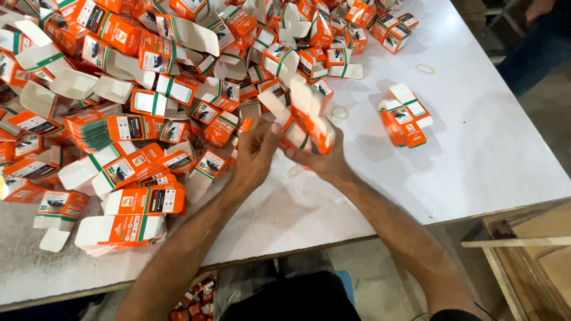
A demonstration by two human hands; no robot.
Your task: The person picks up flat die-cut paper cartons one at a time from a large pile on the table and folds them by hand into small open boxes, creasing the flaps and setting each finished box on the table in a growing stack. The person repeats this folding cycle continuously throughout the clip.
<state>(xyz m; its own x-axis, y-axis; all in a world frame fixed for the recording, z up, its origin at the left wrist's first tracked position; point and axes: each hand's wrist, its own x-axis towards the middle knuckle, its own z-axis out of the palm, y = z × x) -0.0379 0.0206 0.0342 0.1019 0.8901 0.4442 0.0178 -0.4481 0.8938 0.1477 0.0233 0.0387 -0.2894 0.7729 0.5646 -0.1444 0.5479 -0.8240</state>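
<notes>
Head view: both hands (left [254,156], right [324,161]) grip orange carton [309,116].

Heap of orange-and-white cartons [148,101] across the white table [476,160], one carton [309,122] in both hands.

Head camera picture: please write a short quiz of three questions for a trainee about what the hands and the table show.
1. True or false: both hands, the left hand and the right hand, hold the same orange carton.
2. Where does the small separate stack of cartons lie: A) to the right of the hands, B) on the floor, C) under the big pile?
3. What small ring lies alone on the white table near the far right edge?

Key: 1 true; 2 A; 3 a rubber band.
</notes>
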